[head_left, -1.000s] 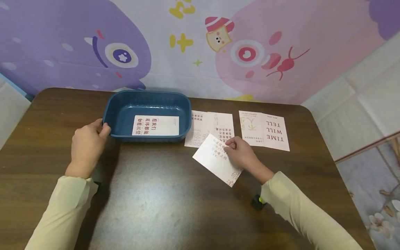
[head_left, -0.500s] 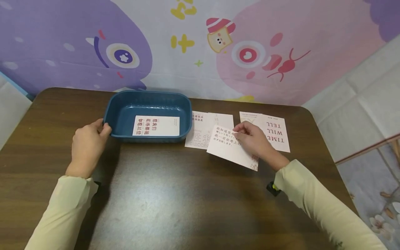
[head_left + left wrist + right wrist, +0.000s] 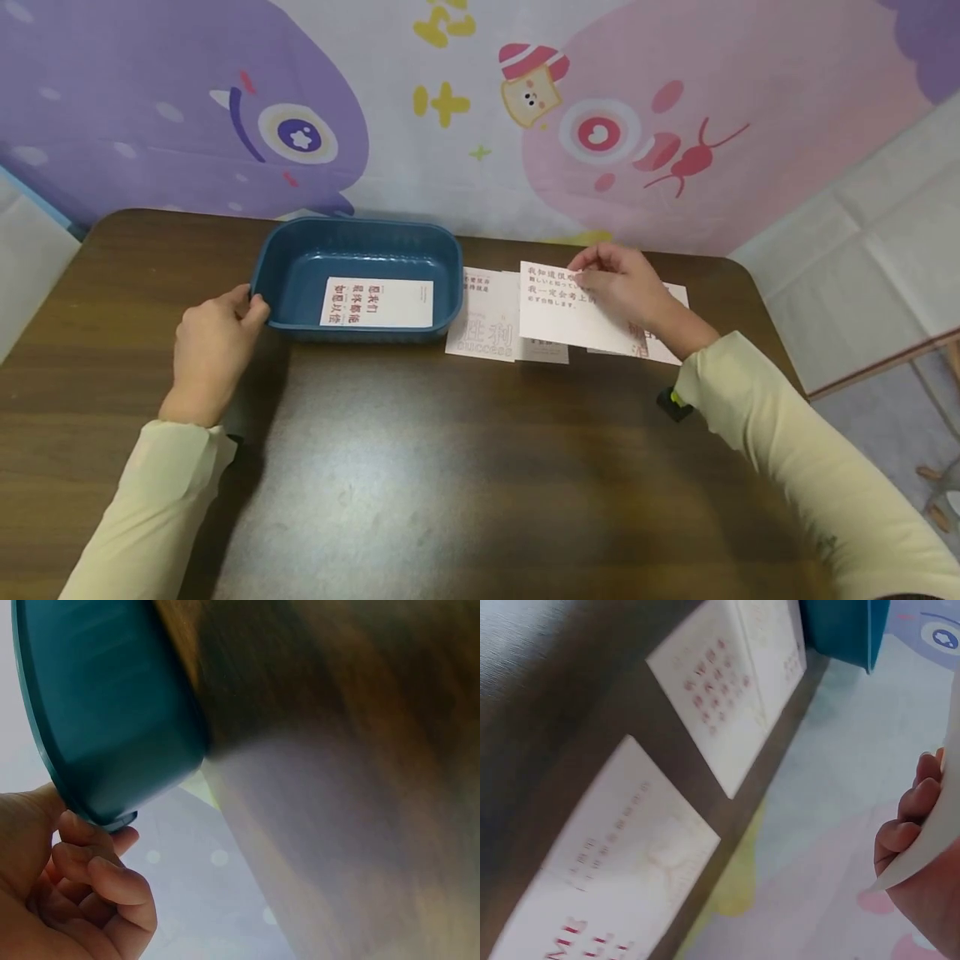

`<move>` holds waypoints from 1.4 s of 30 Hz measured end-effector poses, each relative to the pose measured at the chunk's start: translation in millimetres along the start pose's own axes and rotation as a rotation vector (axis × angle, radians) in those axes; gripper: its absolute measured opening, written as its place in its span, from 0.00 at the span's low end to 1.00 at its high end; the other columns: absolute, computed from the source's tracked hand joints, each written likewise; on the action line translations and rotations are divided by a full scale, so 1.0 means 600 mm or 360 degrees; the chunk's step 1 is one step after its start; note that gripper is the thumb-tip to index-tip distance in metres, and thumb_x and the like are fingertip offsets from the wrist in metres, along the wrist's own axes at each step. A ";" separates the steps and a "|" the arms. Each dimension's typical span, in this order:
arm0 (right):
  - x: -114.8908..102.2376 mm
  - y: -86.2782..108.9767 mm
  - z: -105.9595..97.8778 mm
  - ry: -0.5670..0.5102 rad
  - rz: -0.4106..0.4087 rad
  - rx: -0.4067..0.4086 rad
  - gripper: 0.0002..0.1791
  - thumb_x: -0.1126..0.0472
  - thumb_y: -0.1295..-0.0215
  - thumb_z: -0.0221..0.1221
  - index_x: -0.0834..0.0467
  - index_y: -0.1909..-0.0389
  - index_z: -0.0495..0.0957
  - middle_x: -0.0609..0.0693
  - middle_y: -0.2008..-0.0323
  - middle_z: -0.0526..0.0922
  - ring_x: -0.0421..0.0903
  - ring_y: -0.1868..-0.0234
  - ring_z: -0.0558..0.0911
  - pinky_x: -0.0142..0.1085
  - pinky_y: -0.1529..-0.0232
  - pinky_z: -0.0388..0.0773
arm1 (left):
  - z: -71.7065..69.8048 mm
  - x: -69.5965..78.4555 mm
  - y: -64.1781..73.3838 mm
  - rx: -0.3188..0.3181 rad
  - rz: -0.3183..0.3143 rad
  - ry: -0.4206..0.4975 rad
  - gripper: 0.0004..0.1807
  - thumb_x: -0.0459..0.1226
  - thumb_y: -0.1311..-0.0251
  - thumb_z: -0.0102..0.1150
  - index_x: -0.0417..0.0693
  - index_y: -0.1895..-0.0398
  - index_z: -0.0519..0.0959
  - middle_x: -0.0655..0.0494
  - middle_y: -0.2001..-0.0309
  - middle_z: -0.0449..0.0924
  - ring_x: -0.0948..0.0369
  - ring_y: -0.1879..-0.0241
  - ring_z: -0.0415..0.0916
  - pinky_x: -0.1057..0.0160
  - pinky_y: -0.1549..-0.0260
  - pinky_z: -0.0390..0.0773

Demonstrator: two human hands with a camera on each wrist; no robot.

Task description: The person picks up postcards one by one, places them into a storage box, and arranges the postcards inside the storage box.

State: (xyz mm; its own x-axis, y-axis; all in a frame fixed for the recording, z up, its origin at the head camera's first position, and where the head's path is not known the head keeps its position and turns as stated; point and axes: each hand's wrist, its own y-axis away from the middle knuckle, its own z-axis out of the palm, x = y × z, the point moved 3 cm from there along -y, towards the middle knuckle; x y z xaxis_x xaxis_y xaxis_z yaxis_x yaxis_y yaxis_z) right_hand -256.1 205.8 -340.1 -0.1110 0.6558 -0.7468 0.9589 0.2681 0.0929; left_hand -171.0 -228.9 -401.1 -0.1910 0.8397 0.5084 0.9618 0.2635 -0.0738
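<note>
"Where's the card [image 3: 552, 312]?"

"In the right hand [image 3: 628, 292], thumb and fingers pinching its upper edge, above the other cards [image 3: 480, 315] on the tabletop [image 3: 420, 467]."

"How will it handle?"

"Light and fairly stiff, I'd judge, easily creased; an edge pinch suits it."

"And the left hand [image 3: 213, 354]?"

"Gripping the blue tray [image 3: 360, 334] by its near-left corner; it looks smooth, perhaps slippery."

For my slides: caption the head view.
Left hand grips a blue tray with a printed card inside; right hand holds another card.
</note>
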 end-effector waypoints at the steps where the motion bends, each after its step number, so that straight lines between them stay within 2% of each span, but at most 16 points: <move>1: -0.005 -0.003 -0.002 -0.0019 0.0003 0.0004 0.10 0.62 0.36 0.53 0.62 0.58 0.77 0.49 0.68 0.77 0.43 0.65 0.71 0.33 0.60 0.66 | 0.000 0.000 0.000 0.0000 -0.0003 -0.0003 0.25 0.42 0.34 0.40 0.32 0.45 0.73 0.32 0.59 0.80 0.46 0.73 0.71 0.54 0.77 0.67; 6: -0.023 -0.021 -0.009 -0.0092 0.0016 -0.0017 0.10 0.62 0.37 0.53 0.63 0.58 0.77 0.47 0.66 0.78 0.42 0.62 0.71 0.32 0.57 0.66 | 0.001 -0.002 0.000 -0.0002 -0.0014 -0.0003 0.25 0.43 0.34 0.40 0.32 0.44 0.73 0.32 0.57 0.79 0.45 0.72 0.72 0.52 0.76 0.68; 10: -0.034 -0.036 -0.012 -0.0142 -0.0001 -0.0022 0.10 0.65 0.38 0.53 0.64 0.59 0.76 0.43 0.70 0.79 0.38 0.66 0.74 0.29 0.61 0.68 | 0.001 -0.003 0.000 0.0001 -0.0006 0.0006 0.25 0.43 0.34 0.41 0.32 0.44 0.73 0.33 0.55 0.79 0.46 0.73 0.72 0.55 0.78 0.67; 14: -0.049 -0.050 -0.018 -0.0168 -0.0028 0.0002 0.09 0.66 0.39 0.53 0.65 0.61 0.77 0.40 0.72 0.78 0.37 0.68 0.74 0.27 0.65 0.69 | 0.001 -0.003 -0.001 0.0020 0.0020 0.0008 0.24 0.42 0.34 0.41 0.32 0.46 0.74 0.33 0.57 0.80 0.47 0.75 0.71 0.59 0.80 0.63; 20: -0.069 -0.068 -0.021 -0.0130 -0.0065 0.0020 0.09 0.67 0.41 0.53 0.65 0.62 0.77 0.40 0.73 0.78 0.37 0.67 0.73 0.28 0.63 0.67 | 0.001 -0.002 0.000 0.0023 0.0025 0.0005 0.24 0.42 0.34 0.41 0.31 0.46 0.74 0.32 0.59 0.80 0.48 0.75 0.70 0.59 0.80 0.63; 23: -0.077 -0.077 -0.020 -0.0119 -0.0091 0.0030 0.08 0.67 0.41 0.53 0.65 0.62 0.77 0.40 0.74 0.78 0.37 0.67 0.73 0.27 0.64 0.68 | 0.000 -0.001 0.000 0.0033 0.0031 0.0008 0.24 0.41 0.34 0.41 0.31 0.46 0.74 0.32 0.60 0.80 0.47 0.75 0.71 0.56 0.80 0.65; 29: -0.090 -0.093 -0.012 -0.0111 -0.0120 0.0022 0.08 0.66 0.41 0.53 0.63 0.62 0.77 0.41 0.72 0.79 0.38 0.67 0.73 0.28 0.63 0.67 | -0.001 -0.001 0.001 0.0056 0.0043 0.0000 0.23 0.41 0.35 0.42 0.32 0.47 0.75 0.33 0.60 0.81 0.46 0.75 0.72 0.50 0.77 0.68; 35: -0.105 -0.102 0.009 -0.0206 -0.0123 -0.0044 0.07 0.67 0.41 0.53 0.63 0.63 0.77 0.42 0.73 0.78 0.37 0.70 0.74 0.28 0.68 0.69 | -0.002 -0.001 0.001 0.0049 0.0034 -0.0009 0.23 0.41 0.35 0.42 0.32 0.47 0.75 0.33 0.61 0.81 0.47 0.75 0.71 0.54 0.78 0.67; 42: -0.122 -0.111 0.024 -0.0172 -0.0162 -0.0076 0.07 0.66 0.41 0.52 0.62 0.64 0.77 0.44 0.72 0.79 0.39 0.69 0.74 0.29 0.66 0.69 | -0.002 -0.001 0.000 0.0032 0.0024 -0.0005 0.24 0.42 0.34 0.42 0.33 0.46 0.75 0.34 0.60 0.81 0.47 0.75 0.71 0.53 0.78 0.67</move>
State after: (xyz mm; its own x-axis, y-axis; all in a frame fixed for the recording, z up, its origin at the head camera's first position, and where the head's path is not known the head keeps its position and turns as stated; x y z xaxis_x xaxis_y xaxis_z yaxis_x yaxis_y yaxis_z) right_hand -308.2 130.0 -301.1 -0.1760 0.5444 -0.8202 0.9304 0.3642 0.0421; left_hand -170.6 -229.6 -400.4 -0.1771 0.8452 0.5043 0.9604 0.2603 -0.0989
